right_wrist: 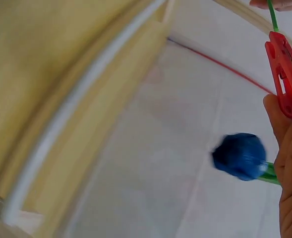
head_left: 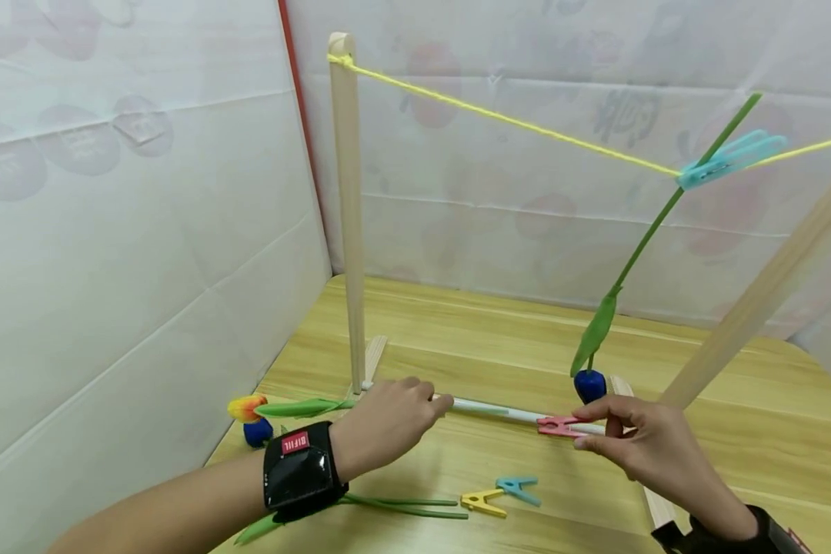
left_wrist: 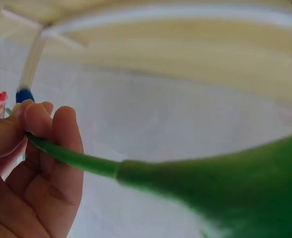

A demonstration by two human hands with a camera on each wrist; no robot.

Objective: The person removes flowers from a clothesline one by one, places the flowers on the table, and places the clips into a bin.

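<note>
Left hand [head_left: 388,412] pinches stem [left_wrist: 71,157]; rt hand [head_left: 637,442] holds red clip [head_left: 561,425].

A makeshift recording booth — white sheeting walls [head_left: 145,254] enclose a wooden table [head_left: 734,454].

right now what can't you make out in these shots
- Head view: left hand covers where its fingers meet the green stem.
- Left wrist view: background blurred; the leaf fills the corner.
- Right wrist view: the red clothespin shows, but the right hand is cut by the edge.
</note>
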